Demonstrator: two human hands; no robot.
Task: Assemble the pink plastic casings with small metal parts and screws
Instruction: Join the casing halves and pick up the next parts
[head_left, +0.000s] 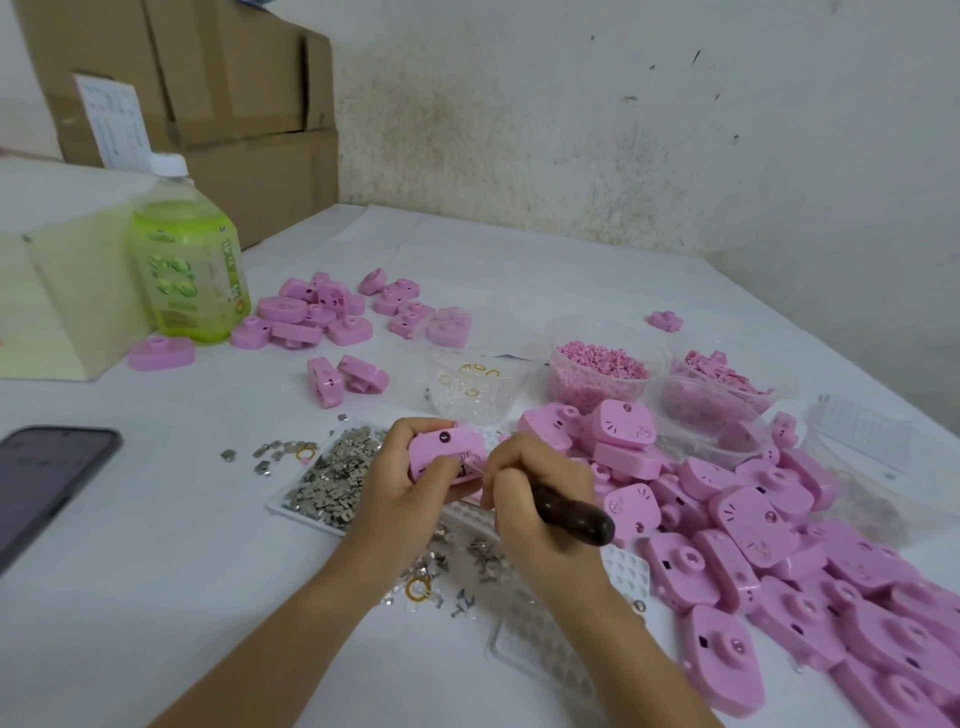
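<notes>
My left hand (397, 475) grips a pink plastic casing (441, 449) above the table's middle. My right hand (530, 493) holds a dark-handled screwdriver (574, 517), its tip against the casing's lower right edge; the tip itself is hidden by my fingers. A white tray of small metal parts (332, 478) lies just left of my hands. Loose screws and metal bits (457, 569) are scattered under my wrists. A big heap of pink casings (769, 551) fills the right side. Another group of pink casings (322, 314) lies at the back left.
A green drink bottle (189, 260) and a pale box (62, 291) stand at the left. A phone (44, 480) lies at the left edge. Clear tubs hold rings (475, 382), pink pellets (597, 366) and pink bits (724, 374). Cardboard boxes (208, 88) are stacked behind.
</notes>
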